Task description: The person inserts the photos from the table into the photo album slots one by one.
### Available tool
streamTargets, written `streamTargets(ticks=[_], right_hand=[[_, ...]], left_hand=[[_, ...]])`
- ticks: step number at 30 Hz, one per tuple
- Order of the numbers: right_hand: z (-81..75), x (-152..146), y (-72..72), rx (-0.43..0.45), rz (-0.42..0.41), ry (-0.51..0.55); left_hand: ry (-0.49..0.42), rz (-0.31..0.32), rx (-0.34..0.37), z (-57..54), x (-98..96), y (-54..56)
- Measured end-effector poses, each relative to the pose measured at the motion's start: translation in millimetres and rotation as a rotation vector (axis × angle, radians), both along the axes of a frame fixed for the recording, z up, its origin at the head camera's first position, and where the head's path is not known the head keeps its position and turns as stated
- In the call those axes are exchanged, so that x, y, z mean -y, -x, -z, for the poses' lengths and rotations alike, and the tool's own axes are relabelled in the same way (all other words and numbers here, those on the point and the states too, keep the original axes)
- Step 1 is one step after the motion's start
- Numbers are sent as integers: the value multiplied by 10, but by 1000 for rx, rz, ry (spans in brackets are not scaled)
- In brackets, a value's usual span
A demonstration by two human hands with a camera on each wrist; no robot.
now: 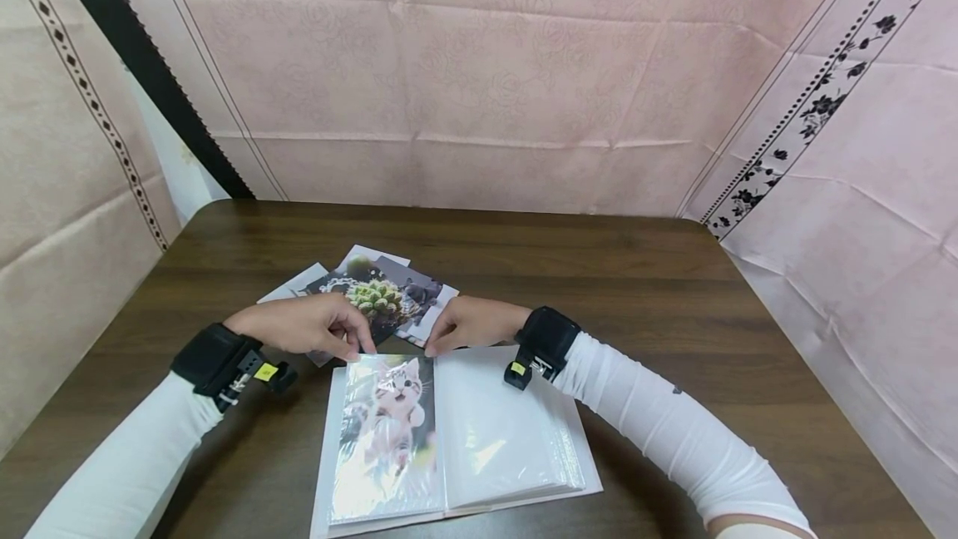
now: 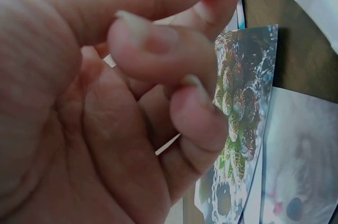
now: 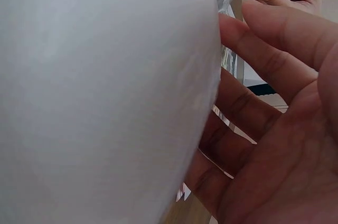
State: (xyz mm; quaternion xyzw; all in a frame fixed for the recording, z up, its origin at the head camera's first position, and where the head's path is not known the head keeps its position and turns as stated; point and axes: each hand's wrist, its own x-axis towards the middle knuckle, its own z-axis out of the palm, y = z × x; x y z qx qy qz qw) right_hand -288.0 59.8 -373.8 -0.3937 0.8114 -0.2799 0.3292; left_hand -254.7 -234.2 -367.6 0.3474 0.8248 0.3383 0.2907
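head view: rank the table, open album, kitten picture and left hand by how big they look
Largest to smallest, by visible area:
1. Table
2. Open album
3. Kitten picture
4. Left hand, bare part only

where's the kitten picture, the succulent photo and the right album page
Kitten picture [image 1: 392,432]: head view, kitten's body.
Succulent photo [image 1: 377,298]: head view, green plant.
Right album page [image 1: 505,424]: head view, its middle.

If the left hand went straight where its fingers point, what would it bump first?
Probably the cat picture in the album; the left hand seems to touch its top edge, though depth is unclear.
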Motion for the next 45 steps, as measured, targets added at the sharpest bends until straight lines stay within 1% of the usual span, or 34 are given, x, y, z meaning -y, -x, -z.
streamTargets(ticks=[4, 9, 15, 18, 22, 29, 33, 38, 42, 45], right_hand=[[-10, -6, -11, -3, -6, 2], [-35, -33, -42, -11, -7, 9], [-13, -129, -63, -89, -30, 33], [-3, -186, -77, -100, -29, 60], [-11, -276, -121, -109, -8, 74], [-45, -431, -214, -191, 58, 44], [-44, -497, -268, -215, 89, 31], [-50, -559, -312, -227, 104, 51], [-32, -596, -324, -233, 122, 70], [-6, -630, -332, -234, 127, 87]], left_hand=[[15, -11, -5, 4, 2, -5], [5, -12, -3, 10, 4, -9], [-7, -5, 12, 14, -7, -5], [2, -8, 15, 11, -17, -2], [17, -10, 14, 7, -28, -8], [28, -9, 5, 7, -31, -6], [34, -2, 2, 25, -34, -1], [48, -14, 28, 41, -38, 3], [66, -36, 75, 46, -31, 12], [74, -38, 103, 55, -31, 25]])
